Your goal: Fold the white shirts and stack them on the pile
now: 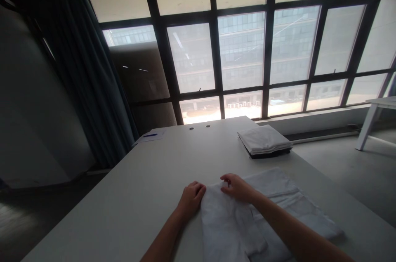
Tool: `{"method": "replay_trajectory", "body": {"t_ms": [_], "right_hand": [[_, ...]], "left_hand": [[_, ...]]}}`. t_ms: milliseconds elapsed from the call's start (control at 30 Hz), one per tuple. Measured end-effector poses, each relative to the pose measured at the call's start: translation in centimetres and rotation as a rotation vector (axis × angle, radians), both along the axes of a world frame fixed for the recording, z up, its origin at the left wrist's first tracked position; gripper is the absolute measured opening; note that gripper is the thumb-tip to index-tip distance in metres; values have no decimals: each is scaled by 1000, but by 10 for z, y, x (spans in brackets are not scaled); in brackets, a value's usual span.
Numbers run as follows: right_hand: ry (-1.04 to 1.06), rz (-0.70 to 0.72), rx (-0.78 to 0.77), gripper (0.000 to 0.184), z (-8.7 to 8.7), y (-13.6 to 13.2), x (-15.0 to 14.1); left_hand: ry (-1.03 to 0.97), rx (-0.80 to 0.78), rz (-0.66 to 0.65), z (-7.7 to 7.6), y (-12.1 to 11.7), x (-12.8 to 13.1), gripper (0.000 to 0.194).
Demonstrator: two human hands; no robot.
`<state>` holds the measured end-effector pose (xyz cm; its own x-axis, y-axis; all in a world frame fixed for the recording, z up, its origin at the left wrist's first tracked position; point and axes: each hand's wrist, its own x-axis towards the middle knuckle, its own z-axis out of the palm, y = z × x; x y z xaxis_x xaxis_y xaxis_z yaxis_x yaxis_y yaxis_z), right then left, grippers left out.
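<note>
A white cloth garment (219, 229), partly folded and wrinkled, lies on the white table in front of me. At its far left corner is my left hand (192, 198), its fingers curled closed on the fabric edge. My right hand (236, 187) is over the garment's far edge, thumb and fingers apart and loosely bent, with nothing visible between them. My right forearm crosses above the cloth and hides part of it. The right part of the garment (303, 208) spreads toward the table's right edge.
Beyond the garment, a stack of folded white cloth (264, 140) with a dark layer underneath sits near the right edge. Paper with a pen (150, 135) lies at the table's far left. Windows and a dark curtain (80, 68) stand behind; another white table (373, 117) is at right.
</note>
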<state>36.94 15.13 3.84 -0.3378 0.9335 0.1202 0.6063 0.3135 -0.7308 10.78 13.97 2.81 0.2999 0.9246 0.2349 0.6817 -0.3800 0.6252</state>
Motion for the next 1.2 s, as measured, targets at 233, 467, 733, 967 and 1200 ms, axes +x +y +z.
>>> {"method": "replay_trajectory", "body": {"t_ms": [233, 467, 733, 967, 1200], "right_hand": [[4, -12, -1, 29, -5, -4, -6], [-44, 60, 12, 31, 8, -5, -5], [-208, 44, -28, 33, 13, -13, -3], [-349, -64, -15, 49, 8, -3, -3], [-457, -165, 115, 45, -5, -2, -6]], "left_hand": [[55, 41, -3, -3, 0, -3, 39], [152, 78, 12, -8, 1, -1, 43], [290, 132, 84, -9, -7, 3, 41], [365, 143, 125, -7, -9, 6, 45], [394, 157, 166, -8, -11, 9, 41]]}}
